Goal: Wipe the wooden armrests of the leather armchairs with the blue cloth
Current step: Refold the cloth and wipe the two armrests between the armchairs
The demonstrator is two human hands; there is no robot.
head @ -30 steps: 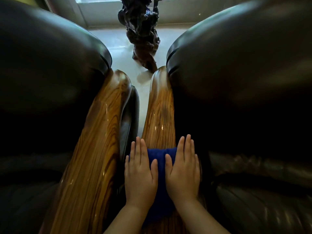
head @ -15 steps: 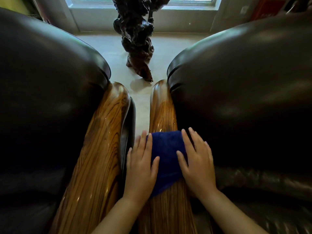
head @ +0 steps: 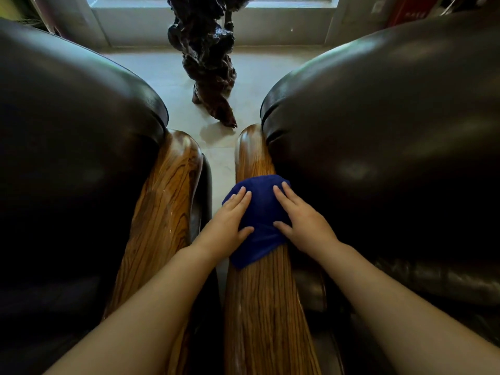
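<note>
The blue cloth (head: 259, 212) lay draped over the right armchair's wooden armrest (head: 266, 307), toward its far rounded end. The left hand (head: 227, 221) and right hand (head: 303, 223) pressed flat on the cloth's two sides, fingers (head: 281, 193) loosely spread, thumbs pointing inward.

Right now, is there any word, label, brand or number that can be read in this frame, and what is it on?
No text can be read.
Red object at the top right: pale marks, too small and blurred to read.
Blue cloth, wooden armrests and leather armchairs: no lettering in view.
</note>
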